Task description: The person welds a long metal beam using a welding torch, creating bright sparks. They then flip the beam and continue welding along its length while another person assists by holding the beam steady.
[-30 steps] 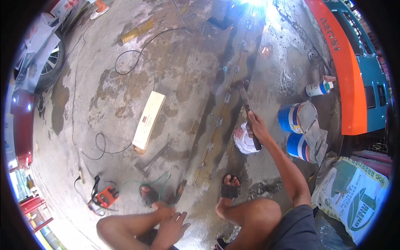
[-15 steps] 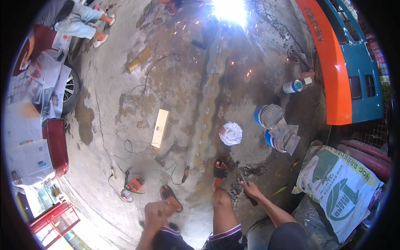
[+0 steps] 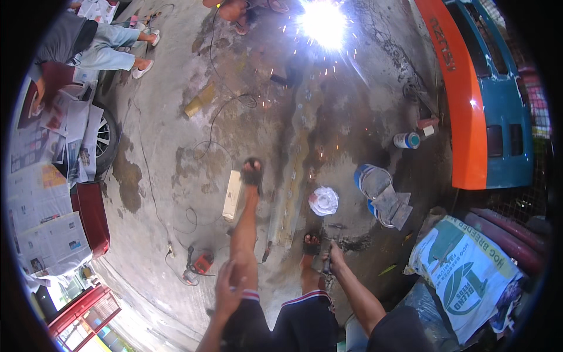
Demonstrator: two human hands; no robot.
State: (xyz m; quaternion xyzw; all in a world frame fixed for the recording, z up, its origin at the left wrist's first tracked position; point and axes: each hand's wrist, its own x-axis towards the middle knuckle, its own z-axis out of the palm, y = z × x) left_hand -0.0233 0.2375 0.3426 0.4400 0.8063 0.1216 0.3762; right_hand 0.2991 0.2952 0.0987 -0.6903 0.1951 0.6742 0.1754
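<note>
My right hand (image 3: 336, 258) is closed round the handle of a hammer (image 3: 336, 227), its head pointing forward above my right foot. The handle's other end shows below my fist. My left hand (image 3: 226, 288) hangs beside my left knee with its fingers apart and nothing visible in them. My left leg reaches forward, its sandalled foot (image 3: 252, 170) beside a long cream box (image 3: 232, 196). Between my legs and the glare runs a long metal strip (image 3: 287, 199) on the concrete.
A bright welding arc (image 3: 322, 24) throws sparks, with a crouching person (image 3: 234, 10) beside it. Paint cans (image 3: 404, 140), a white round bundle (image 3: 324, 201) and a feed sack (image 3: 463, 276) stand right. A red angle grinder (image 3: 202, 264) and cables lie left, near a paper-covered car (image 3: 91, 214).
My left leg has stepped forward beside the cream box. My left hand's fingers have straightened near the knee. My right hand has moved left with the hammer.
</note>
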